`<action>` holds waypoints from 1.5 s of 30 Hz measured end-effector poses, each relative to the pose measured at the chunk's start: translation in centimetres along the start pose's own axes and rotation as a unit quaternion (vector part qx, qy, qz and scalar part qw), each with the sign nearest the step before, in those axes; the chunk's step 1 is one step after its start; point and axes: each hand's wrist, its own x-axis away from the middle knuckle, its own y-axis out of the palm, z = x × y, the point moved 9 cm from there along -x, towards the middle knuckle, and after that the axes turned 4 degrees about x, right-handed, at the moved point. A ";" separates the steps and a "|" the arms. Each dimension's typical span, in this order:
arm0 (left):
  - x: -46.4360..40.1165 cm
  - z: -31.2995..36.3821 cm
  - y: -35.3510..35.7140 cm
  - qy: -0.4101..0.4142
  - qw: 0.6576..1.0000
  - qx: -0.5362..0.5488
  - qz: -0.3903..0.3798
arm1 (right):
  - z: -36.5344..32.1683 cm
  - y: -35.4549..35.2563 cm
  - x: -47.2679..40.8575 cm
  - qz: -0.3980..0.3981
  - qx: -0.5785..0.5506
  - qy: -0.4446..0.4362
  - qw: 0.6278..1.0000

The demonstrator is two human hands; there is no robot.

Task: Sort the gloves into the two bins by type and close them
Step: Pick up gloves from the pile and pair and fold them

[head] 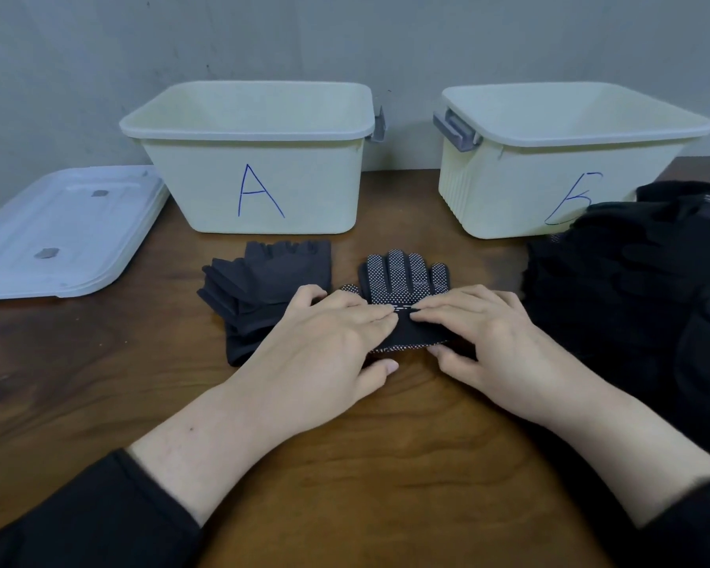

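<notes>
Wooden table (386,465) carries two open bins, A (259,157) and B (550,157). Left hand (324,342) and right hand (497,342) pinch the cuff of a black dotted glove (404,276), fingers nearly straight on top, thumbs beneath. Grey fingerless gloves (263,289) lie just left.

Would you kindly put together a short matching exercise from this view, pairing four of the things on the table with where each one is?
Things:
1. bin A
2. bin B
3. lids
4. dotted glove

Places:
a. under both hands' fingertips, near the table's middle
b. far left, stacked flat on the table
c. back right, grey latch on its left end
d. back centre-left, behind the fingerless gloves

Pairs: 1-d, 2-c, 3-b, 4-a
</notes>
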 end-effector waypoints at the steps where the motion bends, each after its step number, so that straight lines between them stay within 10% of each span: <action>1: -0.1 0.0 0.0 -0.001 1.000 -0.002 0.005 | -0.1 -0.1 -0.1 0.009 0.008 0.002 1.000; 19: -0.2 -2.0 -1.8 -0.131 0.970 0.190 0.082 | 1.6 -0.4 0.1 0.017 -0.251 0.148 0.956; 29: -2.1 -1.8 -1.7 -0.075 0.991 0.021 0.109 | 0.5 -1.0 -1.5 0.099 -0.029 0.068 0.992; 38: -1.2 -1.3 -0.5 -0.037 0.999 -0.002 0.012 | 0.4 -0.3 -0.8 -0.024 0.008 0.033 0.999; 45: -1.5 -1.1 -1.0 -0.047 0.997 0.003 0.055 | 0.0 -0.9 -1.3 0.040 0.003 0.054 0.998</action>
